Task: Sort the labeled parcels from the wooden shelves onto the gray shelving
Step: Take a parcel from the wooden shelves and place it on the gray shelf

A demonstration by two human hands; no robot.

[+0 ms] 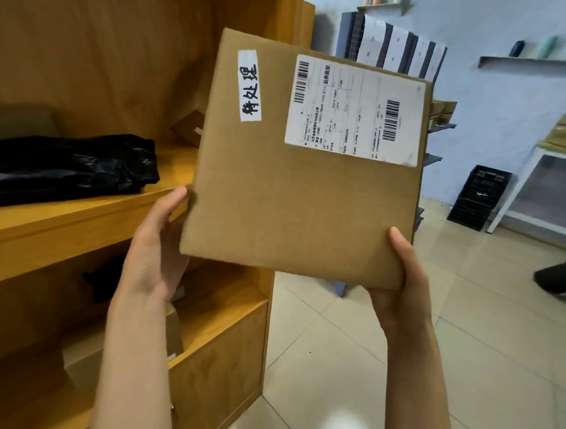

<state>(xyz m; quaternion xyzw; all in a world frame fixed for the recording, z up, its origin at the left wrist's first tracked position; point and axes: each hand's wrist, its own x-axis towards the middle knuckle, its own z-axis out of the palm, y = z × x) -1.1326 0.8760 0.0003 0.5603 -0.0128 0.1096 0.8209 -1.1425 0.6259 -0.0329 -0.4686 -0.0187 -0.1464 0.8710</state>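
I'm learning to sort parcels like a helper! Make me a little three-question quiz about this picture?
1. True or false: the flat brown cardboard parcel lies on the wooden shelf.
2. Which hands hold the parcel? A) left hand only B) right hand only C) both
3. Fill in: the crumpled bag resting on the wooden shelf is coloured ____.

Key
1. False: it is held up in the air, beside the shelf.
2. C: the left hand grips its lower left edge, the right hand its lower right corner.
3. Black.
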